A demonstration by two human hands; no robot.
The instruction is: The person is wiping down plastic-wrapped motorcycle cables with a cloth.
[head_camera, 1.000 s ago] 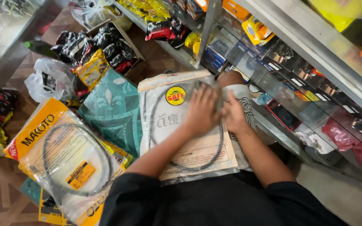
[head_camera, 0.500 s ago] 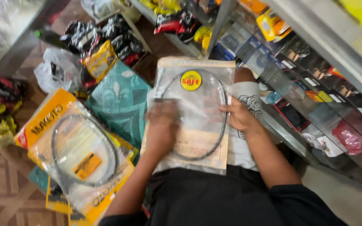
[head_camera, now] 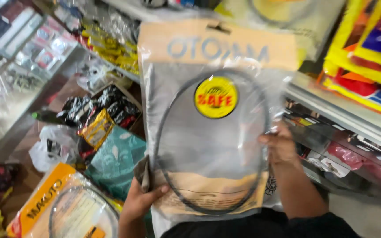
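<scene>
Shelves of packaged parts to the right, floor below strewn with more packets. Clear plastic packet with a coiled black cable inside, raised upright in front of the face. Orange-topped packet lying low on the left. Left hand clamped on the lower left edge together with a brown cloth; right hand clamped on the right edge. Best kept taut and level, grip firm at both edges. Round yellow sticker near the top.

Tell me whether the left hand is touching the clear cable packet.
Touching. The head view shows the left hand gripping the lower left edge of the clear cable packet, thumb pressed across its front.
</scene>
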